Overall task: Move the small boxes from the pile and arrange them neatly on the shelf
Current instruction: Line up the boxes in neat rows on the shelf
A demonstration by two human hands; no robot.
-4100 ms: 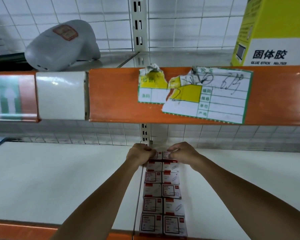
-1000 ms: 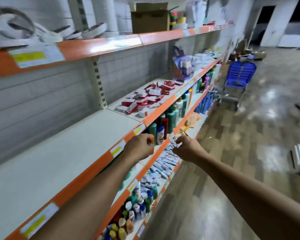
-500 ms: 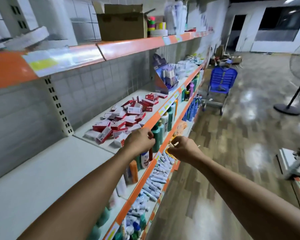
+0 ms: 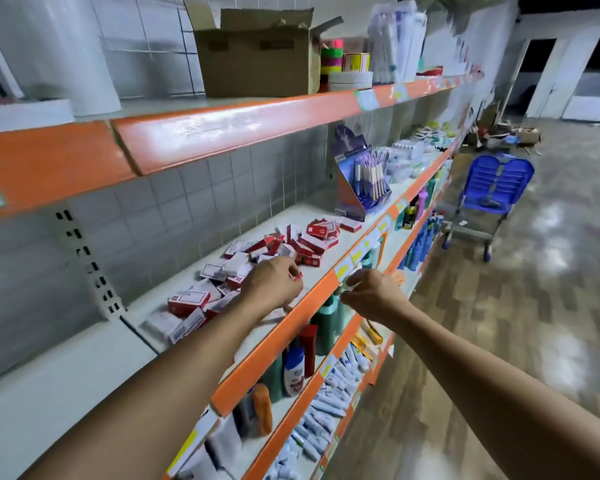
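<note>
Step in hand, by judgement: fetching more stock from the pile, with nothing yet lifted clear.

The shelf (image 4: 66, 382), white with an orange front lip, is bare at its left end. Further along it lies the pile of small boxes (image 4: 257, 268), red and white, jumbled and overlapping, some flat and some on edge. The left hand (image 4: 274, 284) hangs over the near edge of the pile with fingers curled; a red scrap shows at the fingertips, but whether a box is pinched there cannot be told. The right hand (image 4: 369, 292) is just off the shelf lip, fingers loosely bent; whether it holds anything cannot be told.

Next move, by judgement: take a firm grip on one or more boxes at the near edge without disturbing the heap, then carry them left.

Surroundings: a cardboard carton (image 4: 257, 53) on the shelf above; a pen display (image 4: 364, 181) beyond the pile; bottles (image 4: 295, 362) on the lower shelves; a blue chair (image 4: 496, 181) on the glossy floor (image 4: 499, 323).
</note>
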